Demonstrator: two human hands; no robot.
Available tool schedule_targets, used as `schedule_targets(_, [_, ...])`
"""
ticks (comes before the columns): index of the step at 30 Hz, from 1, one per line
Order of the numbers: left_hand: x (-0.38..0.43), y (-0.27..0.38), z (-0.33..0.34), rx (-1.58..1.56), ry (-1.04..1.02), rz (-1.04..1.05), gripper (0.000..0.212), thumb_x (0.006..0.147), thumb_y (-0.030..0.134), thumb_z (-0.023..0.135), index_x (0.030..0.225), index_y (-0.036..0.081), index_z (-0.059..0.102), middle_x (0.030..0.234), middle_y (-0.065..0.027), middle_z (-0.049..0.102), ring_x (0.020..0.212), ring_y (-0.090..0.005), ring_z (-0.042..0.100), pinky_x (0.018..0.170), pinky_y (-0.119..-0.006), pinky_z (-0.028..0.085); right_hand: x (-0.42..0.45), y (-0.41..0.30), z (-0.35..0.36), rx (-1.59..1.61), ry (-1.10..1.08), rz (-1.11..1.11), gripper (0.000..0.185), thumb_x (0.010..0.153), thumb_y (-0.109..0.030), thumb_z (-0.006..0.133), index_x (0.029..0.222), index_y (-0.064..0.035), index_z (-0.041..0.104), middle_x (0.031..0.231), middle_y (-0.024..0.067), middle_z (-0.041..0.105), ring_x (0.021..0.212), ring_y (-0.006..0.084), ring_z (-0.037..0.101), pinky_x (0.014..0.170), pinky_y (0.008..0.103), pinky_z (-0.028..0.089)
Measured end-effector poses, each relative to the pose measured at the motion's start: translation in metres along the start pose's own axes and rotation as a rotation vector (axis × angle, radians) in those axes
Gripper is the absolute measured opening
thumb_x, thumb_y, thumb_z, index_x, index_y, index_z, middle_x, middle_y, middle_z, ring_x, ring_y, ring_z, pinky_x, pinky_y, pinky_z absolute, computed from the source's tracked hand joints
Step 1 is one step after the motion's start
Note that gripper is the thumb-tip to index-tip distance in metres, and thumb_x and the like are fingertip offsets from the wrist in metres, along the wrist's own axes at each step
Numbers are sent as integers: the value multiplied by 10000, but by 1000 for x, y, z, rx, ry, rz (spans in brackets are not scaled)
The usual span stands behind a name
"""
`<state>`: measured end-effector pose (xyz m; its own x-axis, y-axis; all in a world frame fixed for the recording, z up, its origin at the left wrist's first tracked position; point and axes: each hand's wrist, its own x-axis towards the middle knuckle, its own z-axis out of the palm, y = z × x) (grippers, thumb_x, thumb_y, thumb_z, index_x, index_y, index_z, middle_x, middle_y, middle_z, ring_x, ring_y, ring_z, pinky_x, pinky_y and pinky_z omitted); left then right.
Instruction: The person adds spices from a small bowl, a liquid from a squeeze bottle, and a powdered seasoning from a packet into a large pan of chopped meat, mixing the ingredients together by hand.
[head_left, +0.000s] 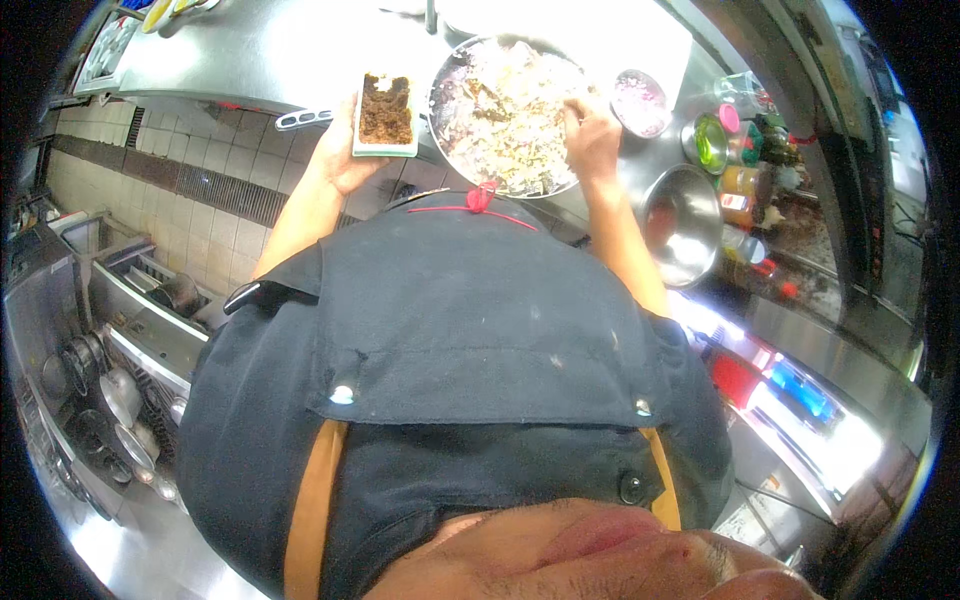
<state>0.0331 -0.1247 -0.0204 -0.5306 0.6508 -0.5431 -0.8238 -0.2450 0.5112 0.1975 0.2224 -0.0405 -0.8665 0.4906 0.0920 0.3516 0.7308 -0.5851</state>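
Note:
My left hand (346, 154) grips a pale rectangular container (385, 150) from its left side and underneath. Coarse brown powder, probably a ground spice (385, 112), lies inside it. To the right stands a wide round metal bowl (433, 112), filled with a pale mix of chopped food (510, 112) flecked with yellow and green. Over the right side of that mix is my right hand (592, 135), fingers curled together and pointing down. Whether anything is pinched between them is hidden. A perforated metal handle (304, 120) sticks out left of my left wrist.
Right of the big bowl are a small bowl of chopped pinkish onion (640, 103), a metal bowl with green contents (705, 144) and a larger steel bowl (682, 225). Several jars (742, 184) stand beyond. Pans and lids (120, 397) fill a rack at lower left.

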Motion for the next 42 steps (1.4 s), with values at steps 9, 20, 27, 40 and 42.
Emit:
schedule_targets(9, [-3, 0, 18, 65, 40, -64, 598, 1109, 584, 362, 1451, 139, 569, 1362, -66, 658, 1230, -234, 634, 1020, -475, 521, -16, 10, 5, 0, 186, -176, 176, 942, -80, 685, 1078, -63, 795, 955, 214, 763, 875, 307, 780, 791, 365, 597])
schedule_targets(20, [7, -4, 19, 52, 34, -96, 604, 1104, 585, 401, 1476, 134, 551, 1423, -95, 627, 1289, -269, 610, 1075, -511, 504, -6, 55, -9, -147, -47, -270, 236, 957, -151, 683, 1156, -75, 784, 918, 221, 763, 795, 333, 765, 755, 394, 590])
schedule_targets(27, [12, -14, 29, 65, -98, -97, 615, 1094, 579, 425, 1456, 102, 567, 1369, -116, 658, 1228, -280, 650, 1039, -500, 534, -6, -99, -56, 276, -114, -93, 254, 967, -87, 644, 1195, -64, 754, 1094, 202, 763, 1021, 306, 754, 890, 394, 572])
schedule_targets(40, [124, -34, 42, -726, -478, -743, 469, 1109, 458, 432, 1420, 130, 557, 1364, -116, 635, 1310, -274, 571, 1113, -612, 422, 52, -141, -26, -217, -763, -632, 333, 785, -174, 778, 1086, -43, 728, 987, 192, 757, 960, 370, 736, 868, 470, 582])
schedule_targets(42, [142, -39, 47, -795, -544, -809, 463, 1130, 417, 386, 1453, 115, 520, 1404, -147, 606, 1369, -298, 540, 1181, -660, 367, 71, -127, -24, 108, -753, -676, 335, 744, -148, 791, 1041, -12, 719, 926, 181, 753, 878, 321, 738, 823, 436, 583])
